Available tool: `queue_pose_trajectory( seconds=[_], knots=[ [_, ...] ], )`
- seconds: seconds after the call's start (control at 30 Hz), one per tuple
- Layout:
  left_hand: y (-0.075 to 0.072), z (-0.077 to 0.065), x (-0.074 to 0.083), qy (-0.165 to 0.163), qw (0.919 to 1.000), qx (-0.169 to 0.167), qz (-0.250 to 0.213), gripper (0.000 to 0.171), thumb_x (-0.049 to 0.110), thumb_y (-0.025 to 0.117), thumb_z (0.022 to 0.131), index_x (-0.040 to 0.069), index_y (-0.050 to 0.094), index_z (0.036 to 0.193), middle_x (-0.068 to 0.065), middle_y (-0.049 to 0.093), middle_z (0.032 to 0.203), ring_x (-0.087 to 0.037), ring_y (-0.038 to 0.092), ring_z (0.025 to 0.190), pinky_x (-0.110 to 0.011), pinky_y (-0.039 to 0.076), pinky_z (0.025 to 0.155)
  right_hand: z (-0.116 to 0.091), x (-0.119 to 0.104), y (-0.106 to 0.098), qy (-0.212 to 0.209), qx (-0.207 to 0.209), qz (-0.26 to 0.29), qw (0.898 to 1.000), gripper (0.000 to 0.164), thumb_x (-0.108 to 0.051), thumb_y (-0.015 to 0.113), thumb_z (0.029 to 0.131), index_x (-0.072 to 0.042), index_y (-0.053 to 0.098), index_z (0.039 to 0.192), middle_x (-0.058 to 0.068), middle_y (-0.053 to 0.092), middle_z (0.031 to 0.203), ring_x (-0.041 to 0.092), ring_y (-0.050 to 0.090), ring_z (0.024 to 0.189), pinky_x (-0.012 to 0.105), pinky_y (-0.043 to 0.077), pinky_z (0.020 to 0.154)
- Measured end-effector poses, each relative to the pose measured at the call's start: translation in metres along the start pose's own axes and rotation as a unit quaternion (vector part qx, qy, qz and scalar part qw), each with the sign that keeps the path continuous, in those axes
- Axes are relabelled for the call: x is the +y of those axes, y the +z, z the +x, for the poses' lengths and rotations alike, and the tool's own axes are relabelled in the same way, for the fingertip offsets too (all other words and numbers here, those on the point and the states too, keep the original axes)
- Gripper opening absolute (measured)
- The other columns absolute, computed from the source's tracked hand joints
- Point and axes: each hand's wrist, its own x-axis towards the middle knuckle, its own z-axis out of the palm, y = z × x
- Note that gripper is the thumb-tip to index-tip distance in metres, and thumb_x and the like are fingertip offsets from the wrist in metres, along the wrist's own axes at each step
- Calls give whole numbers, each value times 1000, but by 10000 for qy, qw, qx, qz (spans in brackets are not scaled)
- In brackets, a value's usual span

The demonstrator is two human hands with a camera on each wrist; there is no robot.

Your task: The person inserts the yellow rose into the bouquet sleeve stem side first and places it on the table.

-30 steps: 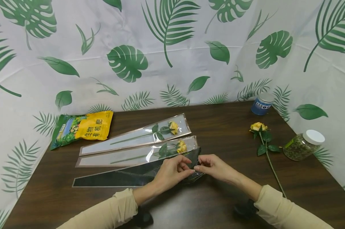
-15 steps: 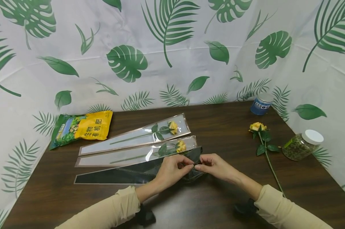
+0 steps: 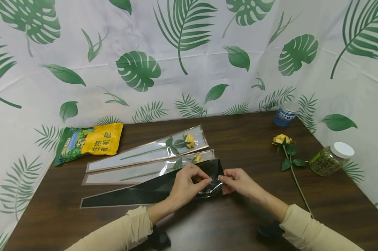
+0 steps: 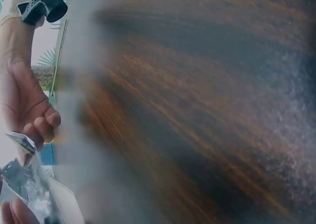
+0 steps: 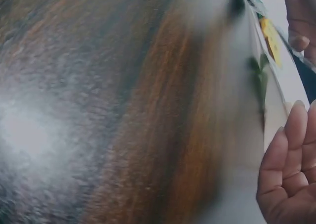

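Note:
A black flower sleeve (image 3: 120, 197) with a clear front lies slanted on the table, its narrow end to the left and its wide end raised to the right. My left hand (image 3: 187, 184) pinches the shiny clear film near the wide end between thumb and forefinger. At the right edge of that end, my right hand (image 3: 240, 183) pinches the sleeve, its other fingers curled beneath. The fingertips of the two hands are close but apart. In the left wrist view crinkled clear film (image 4: 37, 184) shows between the hands. Most of the right wrist view is blurred tabletop.
Two white sleeves, one behind (image 3: 101, 164) the other (image 3: 104, 179), each hold a yellow rose. A loose yellow rose (image 3: 282, 139) lies at right, beside a white-lidded jar (image 3: 328, 161). A blue tin (image 3: 284, 116) stands at the back right, a yellow-green bag (image 3: 102, 139) at the back left.
The sleeve's wide end has risen and spread, now partly covering the nearer sleeved rose. My right hand has shifted slightly right along with its edge. My left hand has stayed nearly in place.

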Motion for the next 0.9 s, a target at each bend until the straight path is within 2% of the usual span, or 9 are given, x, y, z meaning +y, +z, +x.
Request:
queue_pose_trajectory(
  seconds=[0.1,0.17,0.33,0.4,0.53,0.63,0.73,0.8,0.9],
  knots=[
    [2,1,1,17,9999,110,-68,9,12,78,74,14,70,73,3,67,85,-12,62,82,-20,46,68,0,-2,-3,280,-63,143,9995,20,-14,54,95,1,57,83,0,62,63,12,63,60,34,56,63],
    [3,1,1,-46,9998,106,-136,10,12,78,75,14,69,72,4,71,86,-11,65,84,-20,47,68,-1,-3,-5,418,-111,151,9990,20,-14,53,95,0,57,82,-1,62,61,11,62,58,33,56,62],
    [4,1,3,-270,9995,3,-179,7,17,77,78,17,70,78,8,73,82,-4,63,75,-17,44,59,-1,-3,-11,630,-220,107,9977,22,-15,54,94,-5,53,74,-2,61,59,10,61,56,31,55,59],
    [4,1,3,-328,9993,-1,-161,6,18,76,78,17,70,79,8,72,81,-1,59,70,-17,43,57,0,-3,-13,650,-301,96,9974,22,-17,55,94,-5,53,76,-1,61,60,10,61,58,30,56,60],
    [1,-1,1,-445,9987,63,-231,7,15,76,78,15,69,79,5,70,75,1,54,63,-17,44,56,2,-3,-21,514,-359,25,9980,29,-28,54,96,1,58,94,1,62,68,14,64,66,32,56,67],
    [-1,-2,-1,-541,9978,144,-343,8,11,76,77,13,68,77,2,68,71,2,53,60,-17,44,55,-1,-3,-40,246,104,-70,9996,40,-31,52,97,7,56,106,3,62,74,15,64,71,33,56,70],
    [-3,-1,-1,-618,9970,168,-442,10,10,77,76,12,68,76,2,67,69,2,53,59,-16,44,55,-12,-1,-75,-6,1120,-475,9926,40,-27,53,97,11,52,110,5,62,78,11,63,71,32,56,69],
    [-3,-1,-1,-629,9967,151,-482,10,11,77,76,13,68,75,3,67,69,2,53,59,-16,45,55,-24,3,-103,-40,1768,-1074,9784,37,-23,52,97,12,52,110,8,63,80,9,63,70,32,56,66],
    [-2,0,0,-603,9967,127,-519,11,11,78,76,12,67,75,2,68,70,2,54,59,-17,45,55,-45,15,-139,213,2345,-2217,9463,32,-20,51,98,11,53,106,12,64,79,11,63,65,31,55,58]
  ],
)
